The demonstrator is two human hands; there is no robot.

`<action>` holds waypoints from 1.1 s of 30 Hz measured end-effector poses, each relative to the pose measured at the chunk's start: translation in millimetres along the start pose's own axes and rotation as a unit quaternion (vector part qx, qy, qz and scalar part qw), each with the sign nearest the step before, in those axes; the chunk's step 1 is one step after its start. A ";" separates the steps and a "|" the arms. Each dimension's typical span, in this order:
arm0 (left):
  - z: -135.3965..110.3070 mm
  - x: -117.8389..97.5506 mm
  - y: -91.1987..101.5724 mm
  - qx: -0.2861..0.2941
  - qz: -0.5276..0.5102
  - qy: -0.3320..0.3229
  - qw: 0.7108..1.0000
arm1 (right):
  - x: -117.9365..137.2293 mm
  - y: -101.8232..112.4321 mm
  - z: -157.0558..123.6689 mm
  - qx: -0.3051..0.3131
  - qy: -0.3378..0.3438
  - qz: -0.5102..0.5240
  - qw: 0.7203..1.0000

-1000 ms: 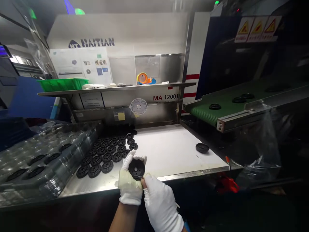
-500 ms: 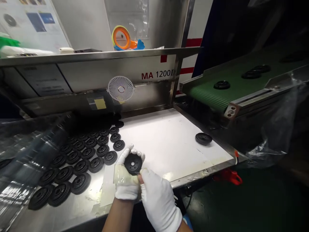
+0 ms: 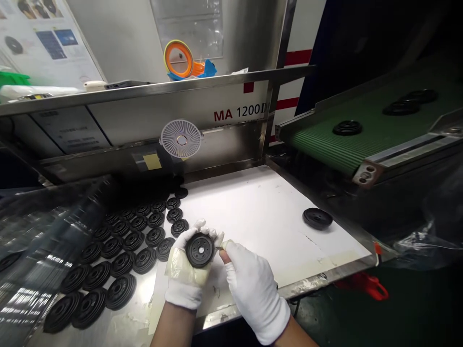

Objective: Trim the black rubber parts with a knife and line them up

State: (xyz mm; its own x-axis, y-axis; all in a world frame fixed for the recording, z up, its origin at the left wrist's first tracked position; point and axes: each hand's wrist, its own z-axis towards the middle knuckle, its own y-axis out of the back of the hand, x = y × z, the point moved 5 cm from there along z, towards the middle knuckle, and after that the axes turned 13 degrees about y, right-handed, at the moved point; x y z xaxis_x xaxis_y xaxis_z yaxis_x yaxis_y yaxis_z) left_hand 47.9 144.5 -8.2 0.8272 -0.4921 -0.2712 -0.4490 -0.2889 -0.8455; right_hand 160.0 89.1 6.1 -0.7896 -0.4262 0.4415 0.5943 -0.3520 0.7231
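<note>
A round black plastic wheel [image 3: 200, 250] with a small centre hole lies face up in my left hand [image 3: 188, 270], whose gloved fingers curl around its rim. Clear yellowish tape wraps the palm of that glove. Just right of the wheel, my right hand [image 3: 253, 284] is closed in a pinch, its bare thumb tip showing through the white glove. A thin pointed bit, like a small blade [image 3: 218, 248], sticks out of the pinch toward the wheel's rim; most of it is hidden. Rows of similar black wheels [image 3: 121, 291] stand to the left on the bench.
White sheeting [image 3: 249, 207] covers the bench, with one wheel [image 3: 317, 219] at its right. A green conveyor belt [image 3: 325, 144] carries several black parts. Clear plastic trays [image 3: 39, 270] are at left. A small fan [image 3: 181, 139] and a shelf with a tape dispenser [image 3: 195, 70] are behind.
My right hand has drawn away to the right from the wheel's lower edge. The wheel in my left hand now faces up more fully, and the camera view has shifted slightly.
</note>
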 end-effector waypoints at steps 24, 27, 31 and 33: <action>-22.8 2.7 -13.7 0.030 0.052 0.012 0.998 | 8.4 28.7 6.6 0.085 0.014 0.004 0.996; -27.6 1.4 -12.9 0.028 0.053 0.027 0.998 | 13.4 26.4 5.9 0.102 0.028 -0.009 0.994; -28.0 2.3 -7.2 0.021 0.042 0.043 0.998 | 19.3 23.4 -2.2 0.142 0.040 -0.012 0.989; -27.3 2.7 -4.3 0.017 0.037 0.047 0.998 | 22.0 24.8 -5.6 0.159 0.039 0.005 0.987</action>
State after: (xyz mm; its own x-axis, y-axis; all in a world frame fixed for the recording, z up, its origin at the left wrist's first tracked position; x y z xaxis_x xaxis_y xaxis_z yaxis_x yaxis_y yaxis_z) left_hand 42.8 122.0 7.2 0.7557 -0.5870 -0.2906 -0.4954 -0.2220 -0.8398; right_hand 158.3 66.3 30.8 -0.7629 -0.4951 0.4158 0.5138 -0.0739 0.8547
